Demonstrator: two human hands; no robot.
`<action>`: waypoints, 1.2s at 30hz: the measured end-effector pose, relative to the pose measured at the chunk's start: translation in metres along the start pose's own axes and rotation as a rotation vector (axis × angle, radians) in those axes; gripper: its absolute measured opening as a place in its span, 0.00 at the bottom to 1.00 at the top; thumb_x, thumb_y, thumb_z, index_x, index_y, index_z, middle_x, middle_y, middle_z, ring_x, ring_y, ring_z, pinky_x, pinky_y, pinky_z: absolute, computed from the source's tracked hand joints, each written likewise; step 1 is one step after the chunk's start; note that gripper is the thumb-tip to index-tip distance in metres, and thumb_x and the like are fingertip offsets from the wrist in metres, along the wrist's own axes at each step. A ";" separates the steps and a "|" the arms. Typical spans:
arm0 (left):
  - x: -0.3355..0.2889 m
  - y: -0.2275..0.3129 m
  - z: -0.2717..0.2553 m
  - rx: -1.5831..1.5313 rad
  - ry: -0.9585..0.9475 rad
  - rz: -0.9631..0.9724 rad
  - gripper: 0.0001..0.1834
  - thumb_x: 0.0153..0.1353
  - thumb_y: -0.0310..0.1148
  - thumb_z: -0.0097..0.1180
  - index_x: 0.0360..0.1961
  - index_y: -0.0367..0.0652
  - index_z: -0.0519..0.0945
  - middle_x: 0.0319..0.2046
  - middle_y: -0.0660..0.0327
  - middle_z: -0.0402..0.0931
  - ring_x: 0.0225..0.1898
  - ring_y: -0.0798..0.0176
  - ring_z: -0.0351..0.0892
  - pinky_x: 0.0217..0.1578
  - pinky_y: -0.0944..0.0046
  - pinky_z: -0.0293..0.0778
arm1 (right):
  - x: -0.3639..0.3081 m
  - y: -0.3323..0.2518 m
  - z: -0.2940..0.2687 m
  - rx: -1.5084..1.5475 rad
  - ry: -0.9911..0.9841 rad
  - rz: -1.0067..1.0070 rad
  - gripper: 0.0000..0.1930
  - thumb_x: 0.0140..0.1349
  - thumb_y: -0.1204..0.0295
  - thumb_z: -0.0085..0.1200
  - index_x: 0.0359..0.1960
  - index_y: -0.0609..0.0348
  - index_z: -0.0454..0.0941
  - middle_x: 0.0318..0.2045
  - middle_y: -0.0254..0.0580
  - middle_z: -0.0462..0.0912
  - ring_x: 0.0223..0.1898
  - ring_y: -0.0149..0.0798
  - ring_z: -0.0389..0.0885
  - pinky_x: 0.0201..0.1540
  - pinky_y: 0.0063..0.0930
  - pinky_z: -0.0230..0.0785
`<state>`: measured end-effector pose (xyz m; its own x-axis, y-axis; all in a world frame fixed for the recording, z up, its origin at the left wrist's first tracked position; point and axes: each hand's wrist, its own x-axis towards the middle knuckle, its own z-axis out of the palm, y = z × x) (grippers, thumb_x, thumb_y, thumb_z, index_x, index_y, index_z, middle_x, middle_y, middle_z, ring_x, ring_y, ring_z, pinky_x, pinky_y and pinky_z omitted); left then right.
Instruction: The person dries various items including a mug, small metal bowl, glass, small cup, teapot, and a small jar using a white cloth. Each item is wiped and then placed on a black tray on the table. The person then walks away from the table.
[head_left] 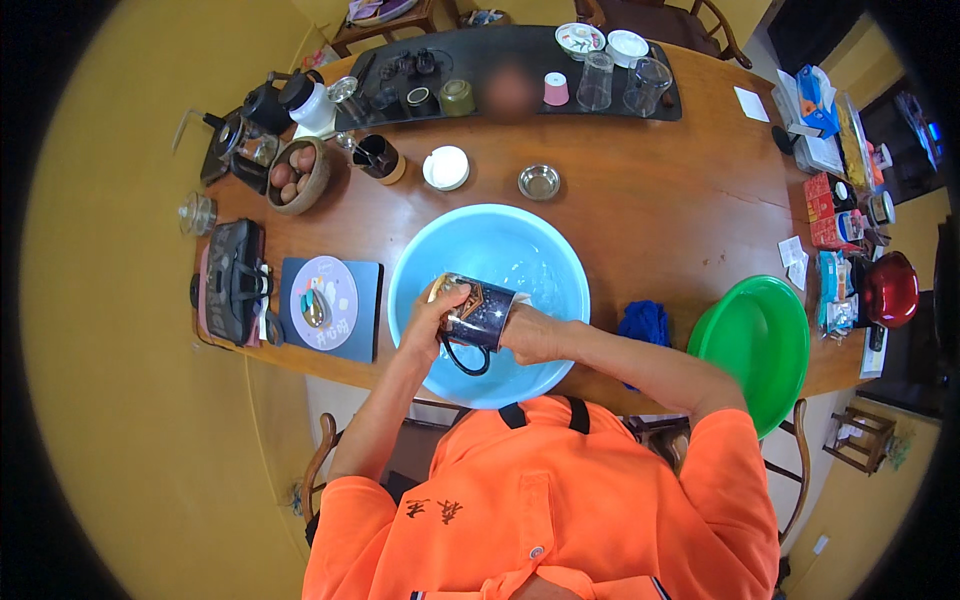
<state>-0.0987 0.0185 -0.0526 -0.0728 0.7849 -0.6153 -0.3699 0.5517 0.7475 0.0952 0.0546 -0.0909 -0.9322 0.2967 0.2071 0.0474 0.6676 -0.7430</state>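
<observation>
A dark blue patterned mug (476,314) lies on its side above a light blue basin (402,262) with water in it. My left hand (428,318) is closed around the mug's left end, the thumb across its side. The black handle points down toward me. At the mug's right end is my right hand (532,334), its fingers hidden at or inside the opening. A small whitish edge shows above that hand; I cannot tell what it is.
Right of the basin are a crumpled blue cloth (643,324) and a green basin (702,335). A purple round mat (338,322) lies left. Beyond stand a white round dish (446,168), a metal bowl (539,182), a black cup (379,160) and a black tray (540,112) with glasses.
</observation>
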 end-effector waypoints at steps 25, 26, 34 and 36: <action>-0.044 0.030 0.015 0.083 0.123 0.409 0.29 0.57 0.36 0.60 0.58 0.37 0.68 0.42 0.58 0.76 0.40 0.67 0.78 0.40 0.69 0.76 | -0.030 0.008 0.010 -0.239 0.391 0.377 0.10 0.47 0.80 0.53 0.33 0.62 0.78 0.32 0.50 0.80 0.36 0.49 0.78 0.38 0.39 0.68; -0.041 0.028 0.010 0.021 0.088 0.394 0.28 0.57 0.37 0.60 0.57 0.38 0.69 0.42 0.57 0.76 0.39 0.67 0.79 0.40 0.69 0.77 | -0.030 0.007 0.008 -0.278 0.415 0.314 0.11 0.46 0.80 0.52 0.34 0.62 0.78 0.33 0.51 0.80 0.36 0.50 0.78 0.38 0.40 0.68; -0.041 -0.007 0.002 -0.680 -0.397 0.022 0.32 0.61 0.57 0.44 0.55 0.42 0.71 0.42 0.51 0.79 0.39 0.51 0.83 0.30 0.53 0.83 | -0.046 -0.016 -0.018 -0.032 0.629 0.394 0.16 0.50 0.81 0.49 0.44 0.65 0.76 0.40 0.54 0.80 0.42 0.52 0.79 0.45 0.40 0.71; -0.044 -0.016 0.011 -0.855 -0.527 -0.071 0.35 0.61 0.60 0.42 0.58 0.43 0.69 0.45 0.46 0.76 0.39 0.45 0.82 0.31 0.48 0.82 | -0.048 -0.024 -0.024 0.273 0.624 0.533 0.13 0.59 0.81 0.46 0.45 0.68 0.75 0.40 0.50 0.82 0.40 0.43 0.82 0.42 0.33 0.74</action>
<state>-0.0789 -0.0217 -0.0349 0.3180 0.8968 -0.3077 -0.9131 0.3771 0.1552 0.1472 0.0410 -0.0680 -0.4390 0.8976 0.0399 0.2600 0.1694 -0.9506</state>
